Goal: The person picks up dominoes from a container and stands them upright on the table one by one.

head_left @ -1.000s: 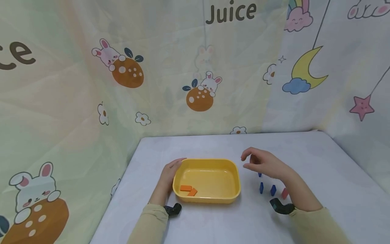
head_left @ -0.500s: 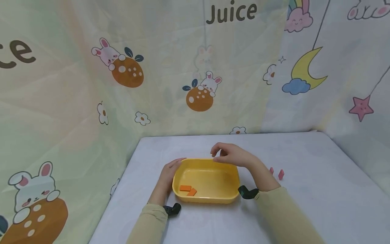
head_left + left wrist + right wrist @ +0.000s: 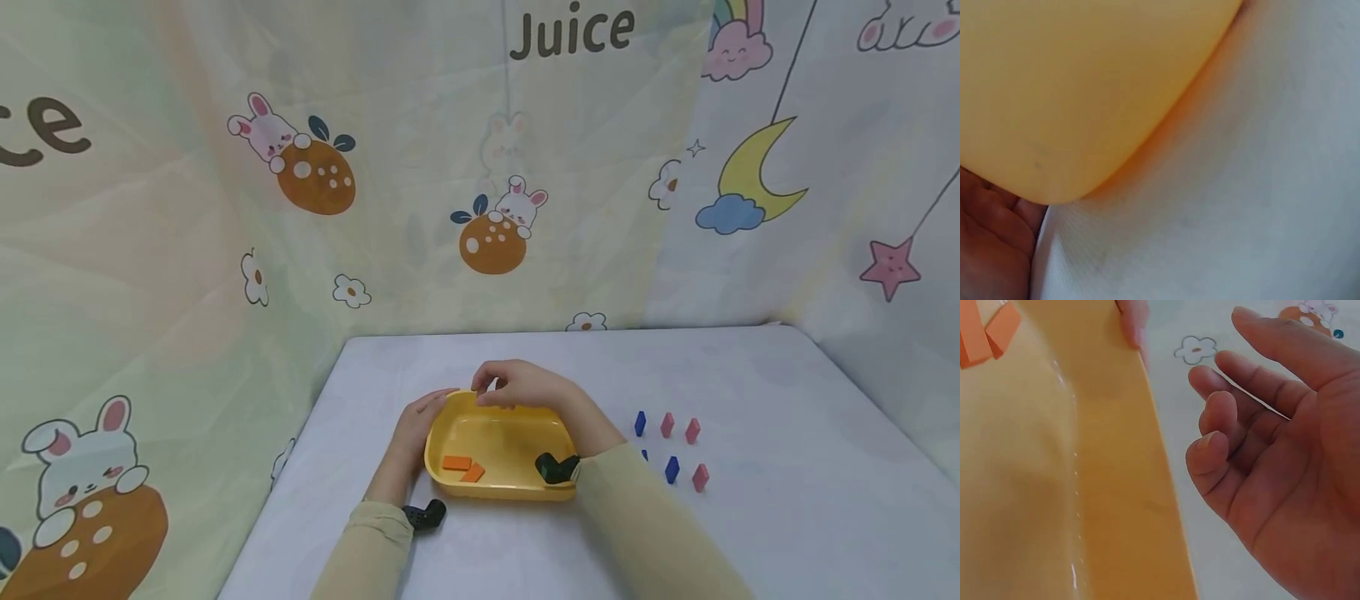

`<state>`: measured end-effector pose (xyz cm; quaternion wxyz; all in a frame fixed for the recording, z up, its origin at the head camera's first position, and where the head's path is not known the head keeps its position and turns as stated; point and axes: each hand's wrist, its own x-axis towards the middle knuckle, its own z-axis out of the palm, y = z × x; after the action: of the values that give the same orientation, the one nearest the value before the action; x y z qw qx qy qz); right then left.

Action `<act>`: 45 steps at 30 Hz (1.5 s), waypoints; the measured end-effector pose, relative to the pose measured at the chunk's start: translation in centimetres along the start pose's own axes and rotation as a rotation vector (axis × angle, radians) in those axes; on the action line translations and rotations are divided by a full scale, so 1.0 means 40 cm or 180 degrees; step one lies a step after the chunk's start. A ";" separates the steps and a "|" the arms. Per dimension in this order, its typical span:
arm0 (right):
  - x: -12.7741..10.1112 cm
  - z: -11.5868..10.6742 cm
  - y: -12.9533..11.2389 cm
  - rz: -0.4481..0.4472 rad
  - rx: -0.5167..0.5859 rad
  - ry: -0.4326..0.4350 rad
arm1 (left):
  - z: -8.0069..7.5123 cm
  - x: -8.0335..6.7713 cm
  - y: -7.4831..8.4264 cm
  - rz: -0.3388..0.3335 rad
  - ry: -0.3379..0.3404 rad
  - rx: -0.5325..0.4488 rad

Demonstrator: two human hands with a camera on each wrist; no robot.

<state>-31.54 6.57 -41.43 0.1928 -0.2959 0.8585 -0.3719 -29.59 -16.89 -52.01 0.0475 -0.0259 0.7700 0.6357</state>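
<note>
From the head camera, a shallow yellow tray (image 3: pixel 510 492) with rounded corners sits on the white table (image 3: pixel 750 517), two orange blocks (image 3: pixel 462 467) in its near-left corner. The left hand (image 3: pixel 415 429) rests against its left rim with straight fingers. The right hand (image 3: pixel 525 386) hovers over the far rim, loosely curled.

The left wrist camera shows the tray's smooth outer wall (image 3: pixel 1085 94) beside the palm (image 3: pixel 991 250).

The right wrist camera shows relaxed, empty fingers (image 3: pixel 1222 425) above the rim (image 3: pixel 1129 456).

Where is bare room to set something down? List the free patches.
Free: table behind the tray to the curtain, and right of the blocks. In the tray, beside the orange pieces. Crowded: both hands at the tray's rim.
</note>
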 end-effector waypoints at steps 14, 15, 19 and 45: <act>0.094 0.083 -0.011 0.0043 -0.0044 -0.0437 | -0.005 0.004 -0.008 0.0178 0.0042 0.0160; 0.098 0.088 -0.010 0.0065 -0.0031 -0.0477 | -0.005 0.005 -0.010 0.0210 0.0036 0.0168; 0.110 0.106 -0.004 0.0143 -0.0002 -0.0639 | -0.006 0.008 -0.012 0.0228 0.0006 0.0151; 0.122 0.170 -0.012 0.0369 -0.0802 -0.0702 | -0.004 0.005 -0.005 0.0273 0.0032 0.0074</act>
<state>-31.26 -0.45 -46.02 0.2683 -0.3067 0.8876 -0.2149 -29.76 -17.08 -52.21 0.0166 0.0044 0.7780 0.6281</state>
